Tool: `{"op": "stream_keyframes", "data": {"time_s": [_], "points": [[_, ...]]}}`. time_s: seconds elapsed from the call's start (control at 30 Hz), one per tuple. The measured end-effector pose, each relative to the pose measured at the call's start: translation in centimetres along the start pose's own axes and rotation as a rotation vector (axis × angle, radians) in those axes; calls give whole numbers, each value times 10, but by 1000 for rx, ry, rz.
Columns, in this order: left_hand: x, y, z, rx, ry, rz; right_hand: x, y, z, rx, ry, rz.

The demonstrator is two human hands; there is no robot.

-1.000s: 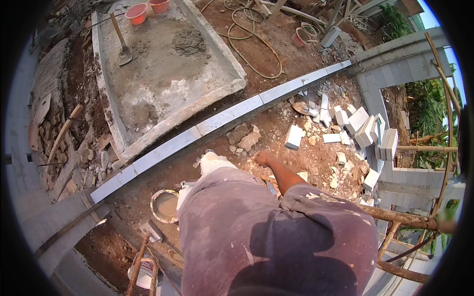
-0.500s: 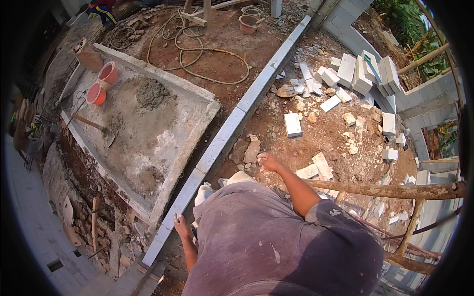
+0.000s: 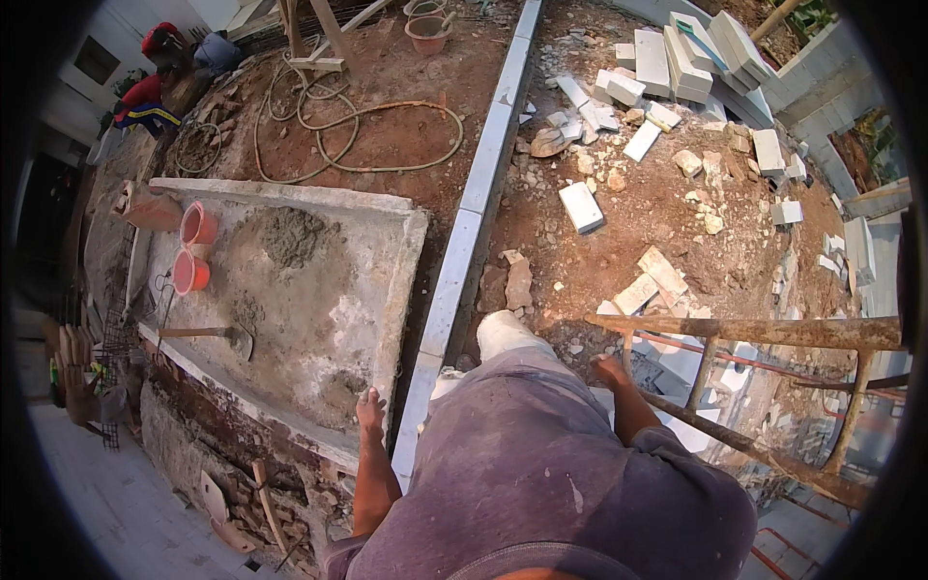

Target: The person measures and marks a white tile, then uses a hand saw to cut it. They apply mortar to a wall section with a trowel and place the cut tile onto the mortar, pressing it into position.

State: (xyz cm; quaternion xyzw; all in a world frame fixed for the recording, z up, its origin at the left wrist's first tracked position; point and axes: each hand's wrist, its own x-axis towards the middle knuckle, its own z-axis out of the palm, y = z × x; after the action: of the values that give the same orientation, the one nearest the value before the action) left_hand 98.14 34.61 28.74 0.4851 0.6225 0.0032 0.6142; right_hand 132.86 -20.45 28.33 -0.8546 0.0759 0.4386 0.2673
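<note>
My left hand (image 3: 369, 411) hangs low on my left side, over the near corner of the concrete mixing trough (image 3: 396, 319) and beside the narrow grey block wall (image 3: 452, 280). Its fingers are loosely stretched out, and nothing shows in them. On the other side, my right hand (image 3: 609, 371) hangs by the rusty scaffold frame (image 3: 764, 332), its fingers loosely curled with nothing visible in them. Wet mortar (image 3: 288, 238) lies in the trough, with a hoe (image 3: 217, 333) and two red buckets, one a front bucket (image 3: 190, 273), the other a rear bucket (image 3: 199, 224).
White blocks (image 3: 667, 63) are piled at the far right, with a single block (image 3: 581, 207) nearer on rubble-strewn soil. A hose (image 3: 387, 166) lies looped beyond the trough. At the far left a person in red (image 3: 145, 97) bends down; another red bucket (image 3: 428, 35) stands ahead.
The view has shifted and turned as I moved forward. My right hand has dropped back from ahead of me to beside the scaffold frame; my left hand has moved from the wall toward the trough.
</note>
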Motion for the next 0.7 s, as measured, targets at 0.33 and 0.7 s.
{"op": "stream_keyframes", "data": {"time_s": [0.33, 0.7], "points": [[20, 62, 71, 616, -330, 11, 72, -130, -29, 62, -86, -53], [92, 293, 266, -27, 65, -16, 302, -284, -267, -66, -52, 172]]}}
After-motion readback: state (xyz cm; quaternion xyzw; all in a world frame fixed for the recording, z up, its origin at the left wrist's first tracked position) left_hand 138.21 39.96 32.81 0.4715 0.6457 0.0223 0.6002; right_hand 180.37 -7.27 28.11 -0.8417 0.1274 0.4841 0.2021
